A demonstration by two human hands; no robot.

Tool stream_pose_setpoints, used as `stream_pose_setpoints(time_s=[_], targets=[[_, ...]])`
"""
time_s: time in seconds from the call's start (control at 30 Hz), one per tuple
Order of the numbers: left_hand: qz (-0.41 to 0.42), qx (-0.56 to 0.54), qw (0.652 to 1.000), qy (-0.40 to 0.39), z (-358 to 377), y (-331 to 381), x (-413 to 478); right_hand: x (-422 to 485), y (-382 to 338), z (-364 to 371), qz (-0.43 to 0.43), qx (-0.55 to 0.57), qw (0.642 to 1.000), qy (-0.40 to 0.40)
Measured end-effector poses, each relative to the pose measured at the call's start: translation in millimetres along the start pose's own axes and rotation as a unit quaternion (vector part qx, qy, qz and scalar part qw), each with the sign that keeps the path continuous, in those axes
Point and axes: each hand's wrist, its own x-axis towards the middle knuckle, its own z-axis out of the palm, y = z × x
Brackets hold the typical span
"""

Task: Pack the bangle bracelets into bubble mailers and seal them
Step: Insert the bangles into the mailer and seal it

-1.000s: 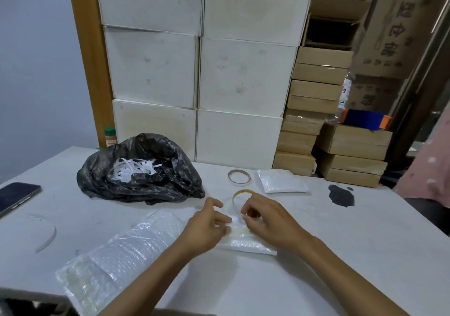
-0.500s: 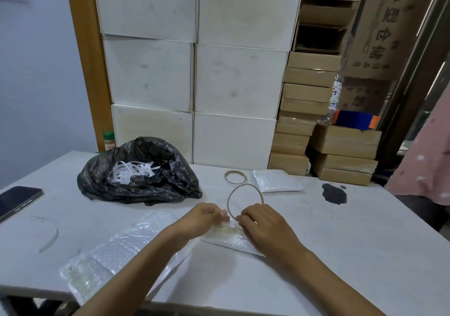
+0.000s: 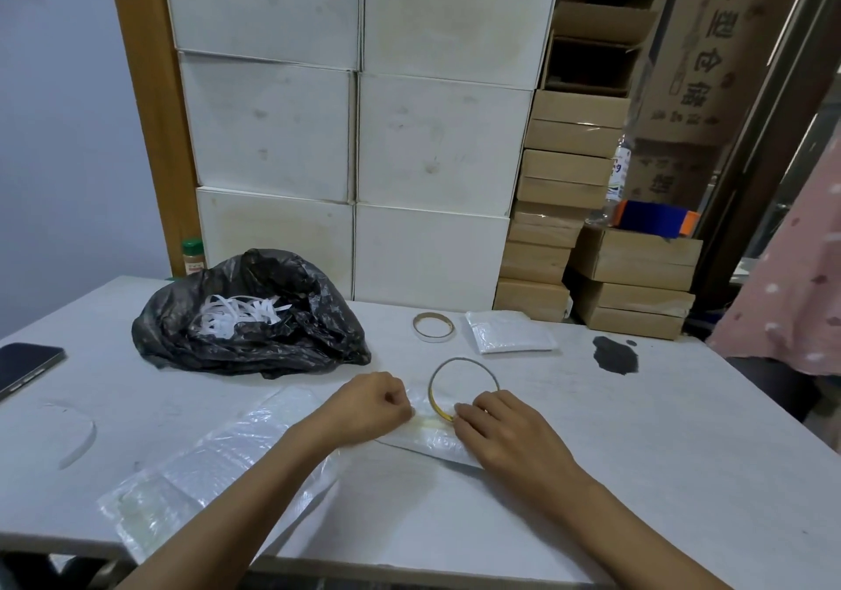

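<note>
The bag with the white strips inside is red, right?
No. The bag with the white strips inside is black, not red. The head view shows it on the table, beyond the left hand.

**Table** (image 3: 637,475): matt white top, scuffed and grey-smudged, with a dull dark stain (image 3: 614,353) far right of the black bag.
**Black bag** (image 3: 273,339): thin plastic film, crinkled and glossy. The white strips (image 3: 236,312) inside were matt; paper or plastic could not be told.
**Bangle** (image 3: 464,358), front-right of the bag: thin metal, shiny, with a yellow-gold inner face.
**Bubble mailer** (image 3: 432,444), front-right of the bag: whitish plastic, bubbled and glossy.
**Mailer stack** (image 3: 205,475), in front of the bag: translucent bubble film with a sheen.
**Phone** (image 3: 27,366), left of the bag: dark and glossy.
**White boxes** (image 3: 432,143), behind the bag: matt card, smudged.
**Brown boxes** (image 3: 569,170), right of the bag, further back: plain kraft card, some under shiny film.
**Post** (image 3: 150,111), behind the bag: smooth brown wood.
</note>
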Motion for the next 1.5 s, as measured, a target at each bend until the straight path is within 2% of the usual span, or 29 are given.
stream_pose_setpoints(time_s=[0.2,0.4,0.47,0.53,0.67,0.8,0.9,1.03,1.17,1.33,1.4,1.5], targets=[[0.011,0.073,0.996,-0.053,2.0,-3.5,13.3,-17.1,7.4,-9.6,-0.020,-0.008,1.000,-0.014],[-0.050,0.055,0.994,-0.082,4.6,6.1,25.9,-25.3,7.8,-11.5,-0.041,-0.007,0.998,-0.037],[-0.061,0.085,0.990,-0.090,1.5,8.9,28.5,-25.2,9.0,-11.2,-0.047,-0.010,0.998,-0.042],[-0.047,0.132,0.988,-0.071,0.2,10.5,26.9,-24.0,9.5,-13.4,-0.054,-0.011,0.998,-0.044],[0.058,0.197,0.979,0.020,5.7,8.2,12.5,-19.9,10.7,-23.9,-0.070,-0.017,0.996,-0.051],[0.078,0.156,0.985,0.012,13.8,5.9,12.7,-23.9,15.0,-28.4,-0.066,-0.014,0.996,-0.050],[0.063,0.131,0.989,-0.012,14.1,2.7,16.5,-28.8,12.8,-31.6,-0.030,0.014,0.998,-0.052],[0.069,0.108,0.992,-0.021,14.7,-1.7,13.9,-17.3,13.4,-39.2,0.085,0.069,0.993,-0.047],[0.048,0.082,0.995,0.018,19.7,-0.4,6.8,6.1,15.8,-34.5,0.180,0.165,0.964,-0.102],[0.036,0.121,0.992,0.033,29.7,8.2,-1.5,28.9,33.5,-35.1,0.264,0.241,0.929,-0.099],[0.032,0.106,0.994,0.016,27.0,5.9,-2.4,34.7,42.1,-39.1,0.221,0.286,0.923,-0.135],[0.028,0.067,0.997,-0.001,21.1,1.6,-4.4,33.5,54.3,-45.9,0.122,0.267,0.941,-0.170]])
